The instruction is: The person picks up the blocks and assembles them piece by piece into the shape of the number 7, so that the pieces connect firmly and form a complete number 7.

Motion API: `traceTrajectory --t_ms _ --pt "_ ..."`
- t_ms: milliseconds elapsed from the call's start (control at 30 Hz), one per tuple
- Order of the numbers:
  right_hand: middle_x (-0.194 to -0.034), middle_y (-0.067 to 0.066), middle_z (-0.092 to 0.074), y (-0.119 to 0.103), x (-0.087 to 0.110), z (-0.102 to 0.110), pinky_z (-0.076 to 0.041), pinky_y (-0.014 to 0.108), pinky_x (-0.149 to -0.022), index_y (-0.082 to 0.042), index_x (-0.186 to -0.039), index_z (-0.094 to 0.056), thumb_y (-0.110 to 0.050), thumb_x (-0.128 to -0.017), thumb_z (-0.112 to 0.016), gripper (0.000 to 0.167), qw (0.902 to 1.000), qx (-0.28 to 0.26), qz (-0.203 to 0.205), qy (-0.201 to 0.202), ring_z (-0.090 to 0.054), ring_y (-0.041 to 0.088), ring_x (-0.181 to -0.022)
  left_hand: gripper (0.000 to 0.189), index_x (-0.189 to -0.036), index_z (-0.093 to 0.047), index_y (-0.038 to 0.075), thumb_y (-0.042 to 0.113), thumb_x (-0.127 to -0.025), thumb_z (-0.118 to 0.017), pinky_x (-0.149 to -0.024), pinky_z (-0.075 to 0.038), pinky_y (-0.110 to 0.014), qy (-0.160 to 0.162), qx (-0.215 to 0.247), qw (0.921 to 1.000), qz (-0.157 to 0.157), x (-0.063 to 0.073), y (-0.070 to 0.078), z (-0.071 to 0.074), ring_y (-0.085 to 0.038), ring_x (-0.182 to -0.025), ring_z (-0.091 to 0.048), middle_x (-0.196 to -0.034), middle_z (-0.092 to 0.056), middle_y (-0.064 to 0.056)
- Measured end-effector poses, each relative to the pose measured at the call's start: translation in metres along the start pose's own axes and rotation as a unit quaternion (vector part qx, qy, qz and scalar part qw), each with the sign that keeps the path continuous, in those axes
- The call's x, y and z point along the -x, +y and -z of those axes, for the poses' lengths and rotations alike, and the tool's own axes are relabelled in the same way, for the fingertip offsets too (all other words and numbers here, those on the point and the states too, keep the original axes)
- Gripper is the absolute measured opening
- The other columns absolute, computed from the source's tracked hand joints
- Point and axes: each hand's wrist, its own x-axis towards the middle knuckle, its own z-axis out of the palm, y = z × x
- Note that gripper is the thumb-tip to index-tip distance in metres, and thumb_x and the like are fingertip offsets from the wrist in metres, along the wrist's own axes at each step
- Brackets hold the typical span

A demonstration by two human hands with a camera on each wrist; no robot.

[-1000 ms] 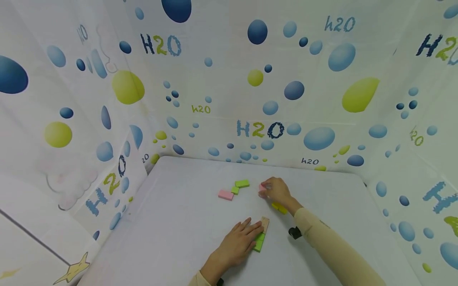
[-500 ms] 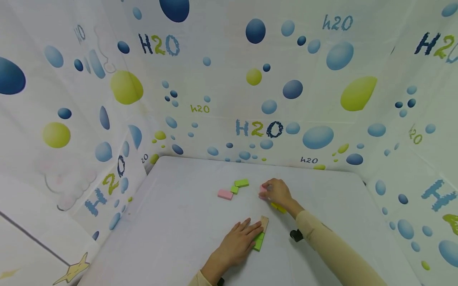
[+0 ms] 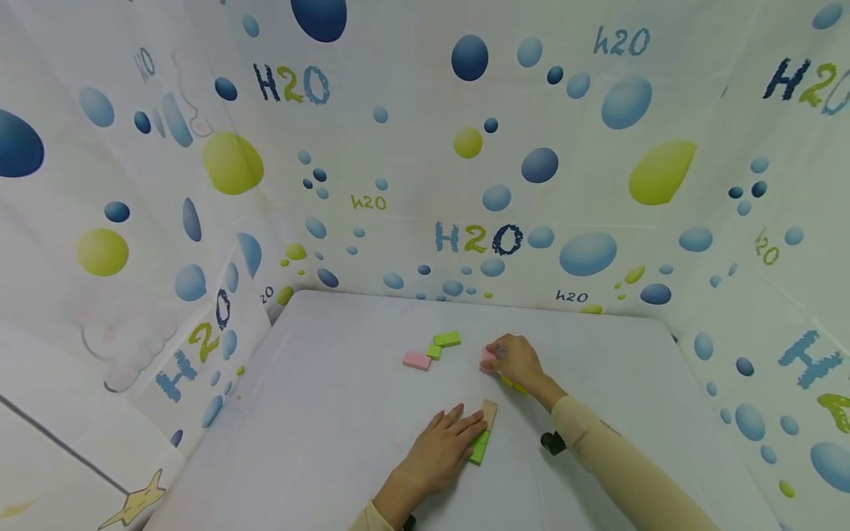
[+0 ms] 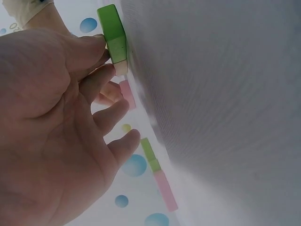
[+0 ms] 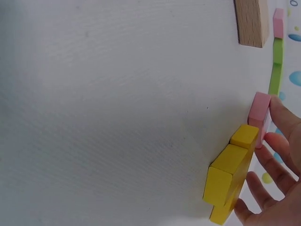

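Observation:
My left hand [image 3: 441, 451] lies over a row of blocks, fingers nearly straight. Thumb and fingertips touch the side of the green blocks [image 3: 478, 448], and a bare wooden block [image 3: 490, 411] continues the row at its far end. Further out, my right hand [image 3: 518, 363] pinches a pink block [image 3: 488, 359] between thumb and fingers, low on the table. Yellow blocks [image 5: 226, 172] stand beside that pink block in the right wrist view, their near end right at it; in the head view the right hand partly covers them.
Left of the right hand, a pink block [image 3: 417, 361], a small green block [image 3: 434, 352] and a longer green block [image 3: 447, 339] form a stepped line. The white table [image 3: 319, 413] ends at a patterned curtain [image 3: 412, 147] behind and beside it.
My right hand has moved the pink block slightly nearer and to the right, toward the yellow blocks, which are more covered now. The left hand stays in place.

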Motion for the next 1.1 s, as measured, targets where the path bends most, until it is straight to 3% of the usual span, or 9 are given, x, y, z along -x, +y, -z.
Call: traceTrajectory --t_ms 433,1100 --pt "-0.122 0.007 -0.072 -0.002 0.011 0.003 -0.048 0.053 -0.107 -0.012 -0.113 -0.081 -0.04 -0.083 -0.089 0.042 0.9993 0.03 0.019 0.009 -0.061 0.033 -0.121 0.048 -0.152 -0.054 0.021 0.024 -0.105 -0.062 -0.115 -0.043 -0.052 0.002 -0.002 1.0 0.006 -0.001 0.001 0.001 -0.029 -0.146 -0.046 -0.159 -0.049 0.006" --pt "-0.113 0.008 -0.075 0.001 0.022 0.0 -0.047 0.054 -0.107 -0.011 -0.106 -0.083 -0.04 -0.077 -0.093 0.043 0.9983 0.037 0.029 0.035 -0.064 0.034 -0.116 0.047 -0.152 -0.054 0.022 0.025 -0.106 -0.061 -0.116 -0.043 -0.051 0.002 -0.009 0.9999 0.008 -0.002 0.001 -0.003 -0.028 -0.146 -0.046 -0.159 -0.05 0.007"
